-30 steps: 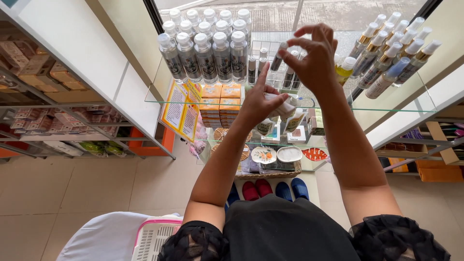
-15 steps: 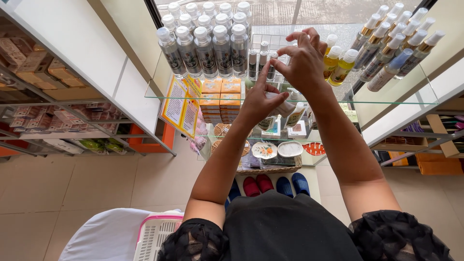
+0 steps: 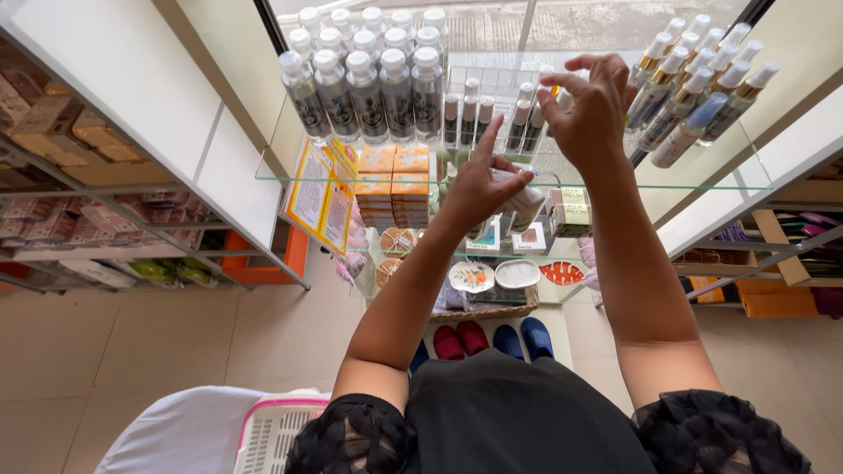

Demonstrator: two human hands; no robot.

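- Two bare hands are raised over a glass shelf point(image 3: 729, 180) that runs across the far part of the scene, seen from above.
- The right hand point(image 3: 590, 110) is up at the far middle of the shelf, fingers curled and spread loosely, thumb and forefinger close together at the top of a small bottle point(image 3: 551, 95) among the slim bottles point(image 3: 470, 118) that stand in a short row there (whether it truly pinches the bottle or only touches its cap cannot be told).
- The left hand point(image 3: 479, 180) is nearer and a little to the left, half open, forefinger pointing up toward the slim bottles, the other fingers bent around a pale, rounded thing that is mostly hidden by the palm; what it is cannot be made out.
- To the left of the slim bottles stands a block of clear bottles with white caps point(image 3: 369, 83), packed in rows and touching one another.
- At the far right of the shelf, a slanted group of spray bottles with white tops point(image 3: 694, 96) lies well apart from the left hand and just beside the right one.
- Below the glass, left of the left hand, are stacked orange boxes point(image 3: 395, 180) and a yellow leaflet point(image 3: 320, 193).
- Lower down, small patterned dishes point(image 3: 492, 276) sit near the person's front.
- Near left, a white basket with a pink rim point(image 3: 268, 430) is at the bottom edge.
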